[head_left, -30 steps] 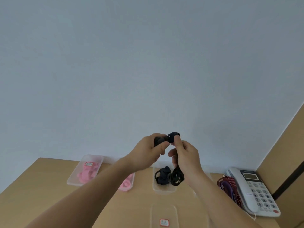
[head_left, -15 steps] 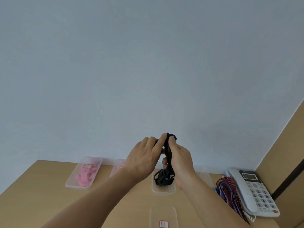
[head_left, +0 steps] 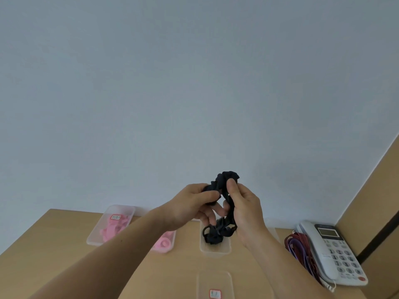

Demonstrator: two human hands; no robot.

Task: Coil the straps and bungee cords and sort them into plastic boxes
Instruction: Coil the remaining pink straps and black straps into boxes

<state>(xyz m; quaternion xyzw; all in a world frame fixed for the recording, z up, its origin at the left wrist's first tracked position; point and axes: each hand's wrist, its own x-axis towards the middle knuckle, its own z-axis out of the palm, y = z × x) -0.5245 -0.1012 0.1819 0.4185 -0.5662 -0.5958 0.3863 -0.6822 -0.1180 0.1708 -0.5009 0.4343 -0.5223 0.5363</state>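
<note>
Both hands are raised above the desk (head_left: 64, 244) and hold a black strap (head_left: 225, 180) between them. The strap is dark, matte and crumpled, and its upper part is bunched into a loose, wrinkled loop that arches from one hand to the other. The left hand (head_left: 192, 205) grips one end of the bunch, fingers curled round it. The right hand (head_left: 246, 209) pinches the other side under its thumb, and the rest of the strap runs down along its palm.

Below the hands a dark bundle (head_left: 213, 235) of looped black straps sits at the middle clear box (head_left: 216, 249). Whether the held strap joins it cannot be told.

To the left, two clear boxes hold pink coils: the far box (head_left: 121, 209) and the nearer one (head_left: 164, 249), which the left forearm partly hides. A labelled box (head_left: 216, 279) lies at the near edge. On the right, red and purple cords (head_left: 298, 244) lie beside a white telephone (head_left: 339, 255).
</note>
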